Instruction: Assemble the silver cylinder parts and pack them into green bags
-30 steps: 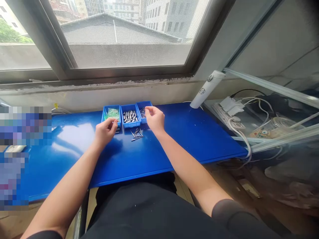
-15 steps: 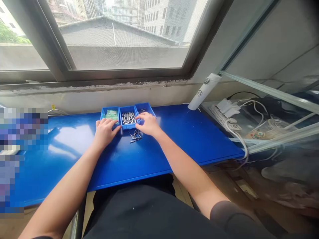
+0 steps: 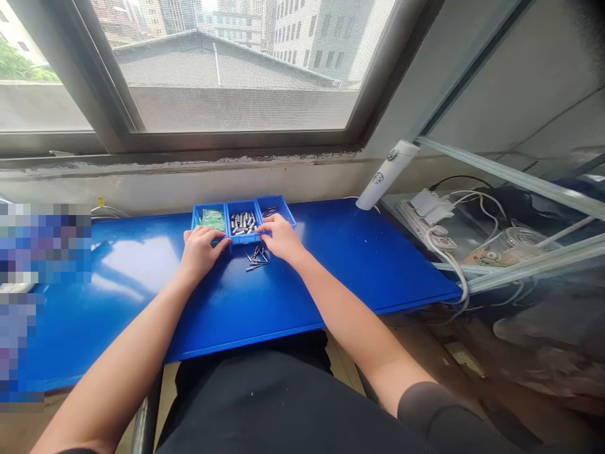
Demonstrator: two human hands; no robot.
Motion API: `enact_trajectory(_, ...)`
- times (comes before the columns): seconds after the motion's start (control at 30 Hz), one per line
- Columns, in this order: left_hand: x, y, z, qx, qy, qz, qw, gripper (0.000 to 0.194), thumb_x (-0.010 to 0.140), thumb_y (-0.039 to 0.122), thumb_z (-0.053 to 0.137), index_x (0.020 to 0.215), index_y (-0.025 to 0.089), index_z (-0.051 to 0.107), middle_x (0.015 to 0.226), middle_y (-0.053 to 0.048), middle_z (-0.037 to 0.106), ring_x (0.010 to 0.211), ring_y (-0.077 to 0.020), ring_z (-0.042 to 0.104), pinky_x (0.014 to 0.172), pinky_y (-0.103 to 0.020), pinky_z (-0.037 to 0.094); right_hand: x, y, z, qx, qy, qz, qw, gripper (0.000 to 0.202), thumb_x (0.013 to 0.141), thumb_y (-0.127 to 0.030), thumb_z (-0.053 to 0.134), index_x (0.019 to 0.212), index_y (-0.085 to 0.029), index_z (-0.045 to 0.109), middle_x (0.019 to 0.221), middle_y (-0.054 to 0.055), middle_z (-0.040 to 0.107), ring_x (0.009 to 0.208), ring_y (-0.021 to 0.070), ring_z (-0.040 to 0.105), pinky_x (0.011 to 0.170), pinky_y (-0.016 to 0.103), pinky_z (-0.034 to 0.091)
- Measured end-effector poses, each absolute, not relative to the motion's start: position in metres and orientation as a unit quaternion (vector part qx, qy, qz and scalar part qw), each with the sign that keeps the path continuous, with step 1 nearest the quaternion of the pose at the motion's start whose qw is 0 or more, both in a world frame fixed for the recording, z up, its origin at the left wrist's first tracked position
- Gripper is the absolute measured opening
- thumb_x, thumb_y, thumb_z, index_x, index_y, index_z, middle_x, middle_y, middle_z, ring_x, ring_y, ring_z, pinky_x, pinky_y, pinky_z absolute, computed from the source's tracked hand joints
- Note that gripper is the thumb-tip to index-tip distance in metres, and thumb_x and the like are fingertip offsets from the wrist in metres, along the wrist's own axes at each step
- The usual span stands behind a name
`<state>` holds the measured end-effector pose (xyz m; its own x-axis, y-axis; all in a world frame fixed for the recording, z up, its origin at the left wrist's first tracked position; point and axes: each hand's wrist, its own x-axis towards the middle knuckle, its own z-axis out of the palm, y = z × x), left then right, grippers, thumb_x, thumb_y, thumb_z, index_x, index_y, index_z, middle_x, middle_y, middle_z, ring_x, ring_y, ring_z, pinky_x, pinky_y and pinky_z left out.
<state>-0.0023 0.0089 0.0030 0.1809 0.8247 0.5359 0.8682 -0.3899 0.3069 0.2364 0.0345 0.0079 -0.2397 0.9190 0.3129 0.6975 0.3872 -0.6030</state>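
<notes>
Three blue bins stand side by side at the table's back edge. Green-and-clear slender pieces (image 3: 212, 218) fill the left bin (image 3: 195, 216); short silver-and-black cylinders (image 3: 243, 222) lie in the middle bin (image 3: 242, 206); thin dark metal pieces (image 3: 269, 212) are in the right bin (image 3: 282, 205). My left hand (image 3: 202, 248) rests at the front of the left bin, thumb and fingers apart, nothing seen in it. At the front between the middle and right bins is my right hand (image 3: 278, 236), fingers apart, holding nothing visible. Several pen-tip-like metal pieces (image 3: 256, 259) lie loose before the middle bin.
A blue table (image 3: 340, 265) spans the view below a window. A white bottle (image 3: 387, 175) leans at its back right. Right of it, a power strip (image 3: 425, 217) with plugs and white cables sits by a glass shelf frame. The far left is pixelated.
My right hand has shifted very slightly at the bins' front edge. My left hand and the loose pieces look nearly unmoved.
</notes>
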Motion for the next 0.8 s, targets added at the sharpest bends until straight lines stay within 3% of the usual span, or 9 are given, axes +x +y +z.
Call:
enact_trajectory(0.47, -0.004, 0.012, 0.001, -0.769, -0.545, -0.333, 0.023, 0.016, 0.087, 0.038, 0.069, 0.093, 0.024, 0.073, 0.098, -0.006, 0.078, 0.095, -0.0282, 0.064, 0.088, -0.043, 0.037, 0.24, 0.032, 0.016, -0.528, -0.788, 0.147, 0.28, 0.028, 0.089, -0.006, 0.058, 0.102, -0.02, 0.078, 0.105, 0.007, 0.061, 0.096, 0.0186, 0.063, 0.091, 0.032, 0.052)
enact_trajectory(0.57, 0.0, 0.008, 0.007, -0.754, -0.547, -0.363, 0.034, 0.016, 0.086, 0.039, 0.07, 0.089, 0.024, 0.074, 0.093, -0.006, 0.077, 0.1, -0.0296, 0.061, 0.092, -0.044, 0.035, 0.24, 0.028, 0.02, -0.524, -0.795, 0.131, 0.275, 0.029, 0.088, -0.007, 0.058, 0.106, -0.02, 0.077, 0.109, 0.008, 0.063, 0.1, 0.0207, 0.062, 0.094, 0.035, 0.05)
enact_trajectory(0.7, -0.001, 0.001, 0.022, -0.68, -0.581, -0.439, 0.084, 0.022, 0.091, 0.04, 0.059, 0.089, 0.023, 0.073, 0.1, -0.007, 0.075, 0.109, -0.0302, 0.056, 0.097, -0.045, 0.034, 0.224, 0.015, 0.024, -0.513, -0.793, 0.051, 0.325, 0.03, 0.086, -0.012, 0.061, 0.111, -0.018, 0.075, 0.119, 0.013, 0.063, 0.114, 0.0293, 0.056, 0.104, 0.049, 0.043)
enact_trajectory(0.8, -0.007, 0.0, 0.028, -0.635, -0.611, -0.467, 0.074, 0.027, 0.096, 0.034, 0.047, 0.089, 0.022, 0.071, 0.096, -0.007, 0.074, 0.104, -0.0279, 0.058, 0.096, -0.044, 0.037, 0.201, 0.001, 0.02, -0.364, -0.869, 0.072, 0.328, 0.031, 0.092, -0.012, 0.051, 0.113, -0.016, 0.073, 0.116, 0.013, 0.066, 0.113, 0.024, 0.058, 0.105, 0.041, 0.046)
